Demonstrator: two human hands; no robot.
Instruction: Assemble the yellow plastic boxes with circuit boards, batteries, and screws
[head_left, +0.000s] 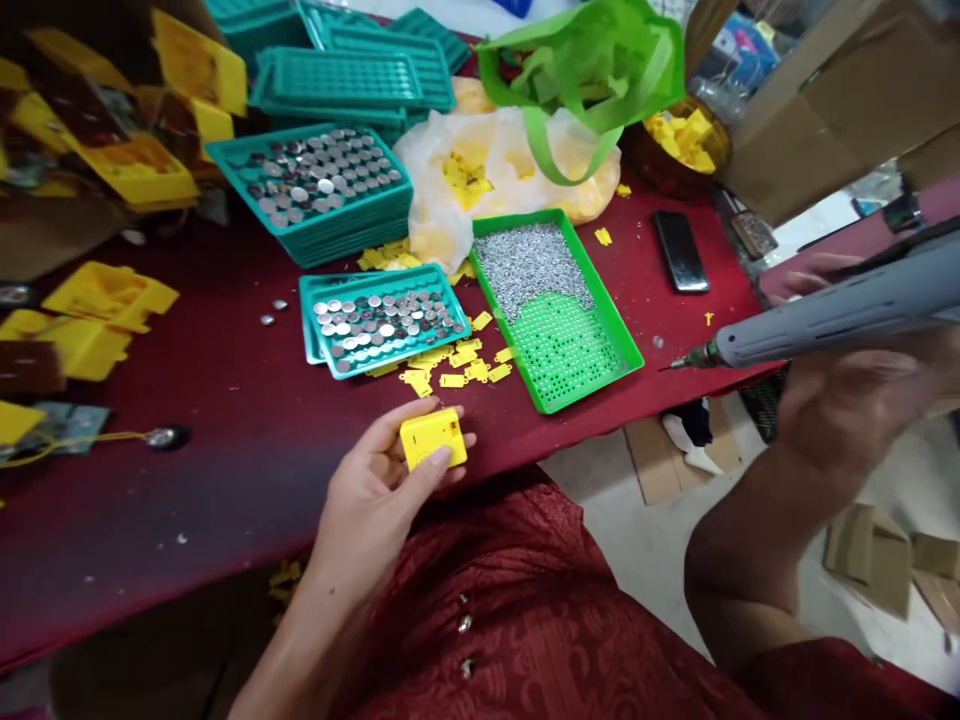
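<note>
My left hand (pixel 375 470) is shut on a small yellow plastic casing (pixel 433 438), just above the near edge of the table, with the thumb pressed on its top. My right hand (pixel 851 410) grips a grey electric screwdriver (pixel 832 310) out to the right, over the table's right corner. The screwdriver lies nearly level, and its thin bit (pixel 686 360) points left, well apart from the casing. Several small yellow tags (pixel 457 365) lie on the red tablecloth between the casing and the trays.
Teal trays of coin cells (pixel 382 320) and a green tray of small screws (pixel 555 320) stand on the red-covered table. Behind them are stacked teal trays (pixel 352 85), a white plastic bag (pixel 480 170), a green bag (pixel 585 80), a phone (pixel 681 252) and yellow casings (pixel 109 310).
</note>
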